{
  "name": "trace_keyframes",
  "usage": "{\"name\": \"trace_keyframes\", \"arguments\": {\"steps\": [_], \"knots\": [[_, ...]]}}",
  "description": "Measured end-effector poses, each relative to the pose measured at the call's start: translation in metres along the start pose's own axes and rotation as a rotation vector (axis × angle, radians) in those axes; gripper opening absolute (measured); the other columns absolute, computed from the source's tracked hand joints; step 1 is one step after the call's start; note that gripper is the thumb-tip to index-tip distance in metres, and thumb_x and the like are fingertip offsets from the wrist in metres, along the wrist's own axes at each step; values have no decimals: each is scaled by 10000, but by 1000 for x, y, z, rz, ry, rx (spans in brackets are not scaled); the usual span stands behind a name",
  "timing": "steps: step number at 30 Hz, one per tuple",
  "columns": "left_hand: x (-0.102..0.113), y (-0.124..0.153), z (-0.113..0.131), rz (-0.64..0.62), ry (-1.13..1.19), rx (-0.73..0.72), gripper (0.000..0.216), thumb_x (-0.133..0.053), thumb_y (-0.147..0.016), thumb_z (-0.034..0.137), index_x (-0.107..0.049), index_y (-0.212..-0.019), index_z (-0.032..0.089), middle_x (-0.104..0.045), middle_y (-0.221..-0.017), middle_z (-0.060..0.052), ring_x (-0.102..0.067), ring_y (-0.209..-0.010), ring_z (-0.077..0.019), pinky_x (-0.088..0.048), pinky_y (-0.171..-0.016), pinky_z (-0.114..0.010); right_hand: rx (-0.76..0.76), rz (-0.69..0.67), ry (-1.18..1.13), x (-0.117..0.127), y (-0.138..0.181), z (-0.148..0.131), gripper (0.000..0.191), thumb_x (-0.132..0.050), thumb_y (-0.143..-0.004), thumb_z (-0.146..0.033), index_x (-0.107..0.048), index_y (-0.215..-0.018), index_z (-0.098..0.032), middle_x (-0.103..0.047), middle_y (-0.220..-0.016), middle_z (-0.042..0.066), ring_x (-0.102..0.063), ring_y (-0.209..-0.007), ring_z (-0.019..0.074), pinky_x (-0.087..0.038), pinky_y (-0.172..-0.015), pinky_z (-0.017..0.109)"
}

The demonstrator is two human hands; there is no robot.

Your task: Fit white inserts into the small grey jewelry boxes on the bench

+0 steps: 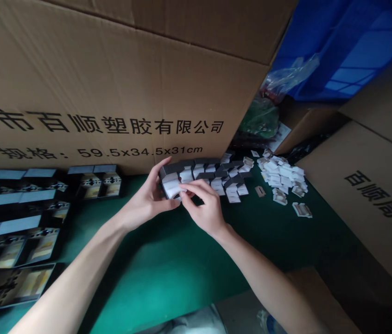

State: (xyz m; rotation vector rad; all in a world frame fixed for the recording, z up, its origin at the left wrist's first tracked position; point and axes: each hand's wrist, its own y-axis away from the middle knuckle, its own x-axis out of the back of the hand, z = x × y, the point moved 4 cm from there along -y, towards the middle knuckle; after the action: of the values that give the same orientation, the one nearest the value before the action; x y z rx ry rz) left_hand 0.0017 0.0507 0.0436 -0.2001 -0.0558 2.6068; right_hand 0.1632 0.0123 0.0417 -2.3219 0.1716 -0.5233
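My left hand (146,198) is wrapped around a small dark box (171,182) with a white lining, thumb along its near edge and index finger at its back. At the box's front right, my right hand (205,206) pinches the edge of the white insert (184,187); the fingertips partly hide it. Just to the right stand several similar small open boxes (217,175) with white linings, close together in rows. Farther right lies a loose heap of white inserts (282,172), with a single insert (302,209) apart from it.
Larger black open cases (48,234) stand in rows on the left of the green table (168,273). A big cardboard carton (112,83) walls off the back. Another carton (373,185) borders the right. Behind are a blue bin (342,51) and clear plastic bags (291,76).
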Motion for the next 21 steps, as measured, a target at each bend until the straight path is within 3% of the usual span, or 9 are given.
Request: {"name": "trace_keyframes", "arguments": {"steps": [9, 21], "knots": [[2, 0, 0, -11, -49, -10, 923, -797, -818, 231, -297, -1569, 429, -601, -1378, -49, -590, -1257, -336, -517, -1056, -502, -36, -72, -75, 0, -2, 3, 177, -643, -960, -200, -754, -1089, -249, -683, -992, 42, -677, -829, 134, -610, -735, 272], [7, 0, -5, -49, 52, 36, 953, -768, -809, 158, -296, -1558, 509, -564, -1420, -23, -578, -1253, -290, -555, -967, -364, -22, -141, -99, 4, -5, 6, 215, -622, -979, -183, -751, -1137, -252, -668, -976, 42, -668, -913, 155, -582, -828, 305]]}}
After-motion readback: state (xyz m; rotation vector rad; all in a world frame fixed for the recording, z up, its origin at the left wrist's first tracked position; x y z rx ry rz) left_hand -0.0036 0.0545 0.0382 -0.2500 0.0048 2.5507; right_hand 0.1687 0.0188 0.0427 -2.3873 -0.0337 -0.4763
